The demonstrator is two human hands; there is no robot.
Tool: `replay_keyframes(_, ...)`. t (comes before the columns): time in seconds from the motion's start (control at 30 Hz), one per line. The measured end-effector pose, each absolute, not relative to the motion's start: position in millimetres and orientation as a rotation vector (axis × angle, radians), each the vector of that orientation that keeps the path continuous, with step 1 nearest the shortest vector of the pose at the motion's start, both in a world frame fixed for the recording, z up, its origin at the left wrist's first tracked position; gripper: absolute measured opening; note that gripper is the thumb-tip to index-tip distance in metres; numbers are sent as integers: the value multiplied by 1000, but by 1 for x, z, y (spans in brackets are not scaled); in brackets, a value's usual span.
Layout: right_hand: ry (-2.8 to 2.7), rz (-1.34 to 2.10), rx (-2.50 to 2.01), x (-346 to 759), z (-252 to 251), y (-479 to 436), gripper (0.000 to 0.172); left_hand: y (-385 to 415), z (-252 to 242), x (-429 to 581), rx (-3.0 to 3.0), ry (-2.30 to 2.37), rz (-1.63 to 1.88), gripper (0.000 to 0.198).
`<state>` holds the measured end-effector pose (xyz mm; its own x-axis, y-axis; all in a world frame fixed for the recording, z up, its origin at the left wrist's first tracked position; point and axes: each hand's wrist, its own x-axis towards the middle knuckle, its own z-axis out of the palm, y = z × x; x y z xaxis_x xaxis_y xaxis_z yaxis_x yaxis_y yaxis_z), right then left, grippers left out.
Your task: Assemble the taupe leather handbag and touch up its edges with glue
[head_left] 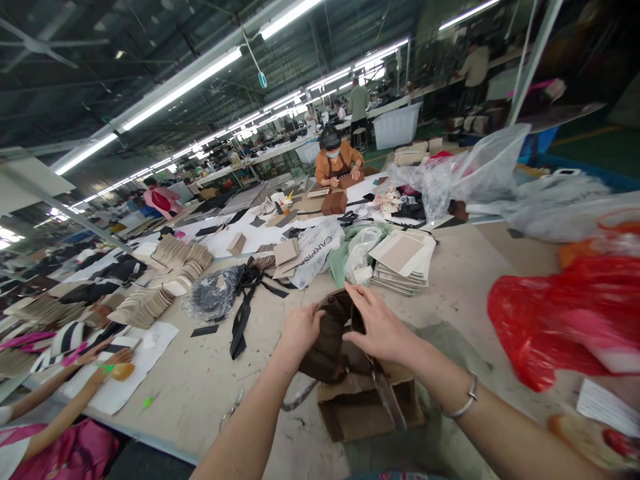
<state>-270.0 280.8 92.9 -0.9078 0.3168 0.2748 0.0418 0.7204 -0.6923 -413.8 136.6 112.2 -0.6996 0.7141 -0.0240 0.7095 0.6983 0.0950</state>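
A dark brown bag (pixel 325 347), its mouth facing up, is between my hands above the table. My left hand (pixel 300 331) is closed on the left side of its rim, thumb at the edge. At the right side, my right hand (pixel 377 327) holds the bag's edge, with long fingers over the far rim and the thumb apart from them. A strap-like strip (pixel 389 400) hangs from the bag's right side. Just below stands an open cardboard box (pixel 345 420), partly covered by the bag. Metal scissors (pixel 231 408) lie left of the box, partly hidden by my left forearm.
Stacked beige panels (pixel 403 260), a bubble-wrapped bundle (pixel 213 293) and black straps (pixel 243 327) lie beyond my hands. A red plastic bag (pixel 545 320) is at right. At left, a co-worker's hands (pixel 107 363) hold an orange-tipped bottle; another person (pixel 340 160) sits across the table.
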Motion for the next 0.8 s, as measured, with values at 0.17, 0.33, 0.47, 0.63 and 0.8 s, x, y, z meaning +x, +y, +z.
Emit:
replay_keyframes(0.17,-2496,1094,-337,-262,91,268,94,140,114,-414,1244,2775,204,33)
replay_keyframes(0.33,-2494,1119,-394,-255,87,268,89,146,116,-412,1267,2817,79,32)
replay_keyframes(0.47,-2538,1109,-421,-242,88,261,94,151,117,-410,1211,2856,0,32)
replay_keyframes(0.63,-2578,1066,-447,-224,89,250,101,157,119,-406,1179,2880,-15,35)
replay_keyframes(0.8,-2639,1103,-584,-210,88,247,95,162,120,-407,1219,2886,-44,37)
